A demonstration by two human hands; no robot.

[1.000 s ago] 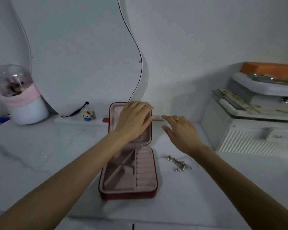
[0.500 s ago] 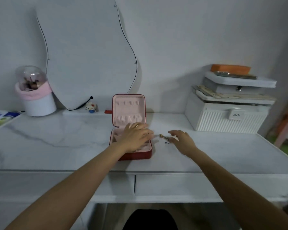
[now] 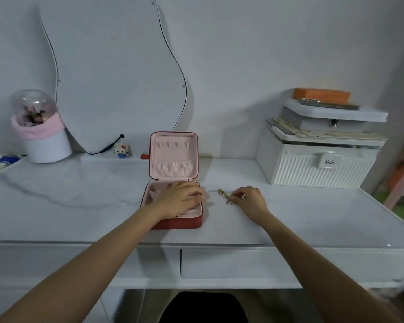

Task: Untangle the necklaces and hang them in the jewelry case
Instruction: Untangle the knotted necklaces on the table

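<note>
On the white marble tabletop [image 3: 79, 206] just ahead of you, the red jewelry case [image 3: 173, 178] stands open, its pink lid upright with a gathered pocket. Your left hand [image 3: 181, 199] rests flat with relaxed fingers over the tray, hiding most of its compartments. Just right of the case, your right hand [image 3: 251, 200] pinches the tangled necklaces [image 3: 225, 196] lying on the table. Far left, a domed pot [image 3: 39, 127] holds brushes.
</note>
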